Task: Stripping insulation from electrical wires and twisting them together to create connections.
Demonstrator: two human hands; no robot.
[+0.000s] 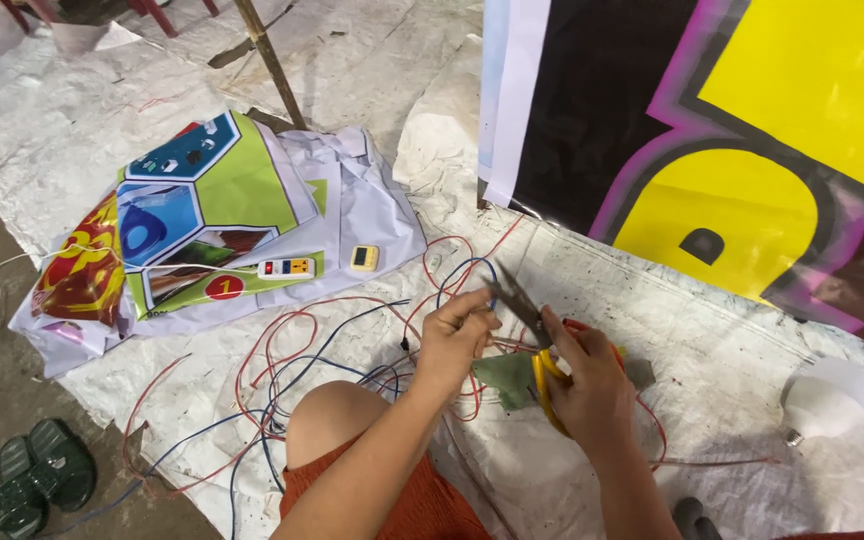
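White sheeting (712, 350) covers the floor, strewn with red and blue wires. Her right hand (592, 385) grips yellow-handled pliers (527, 310), jaws biting the wire (467, 275) that her left hand (452, 335) pinches just beside them.

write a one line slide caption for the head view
Left hand pinches a wire while right hand works yellow-handled pliers.

Two hands, the left hand (452, 340) and right hand (592, 390), one pair of yellow-handled pliers (532, 330); left of the pliers, two switch boxes (287, 268), two green sandals (42, 485); right of them, one white bulb (817, 408); wires too tangled to count
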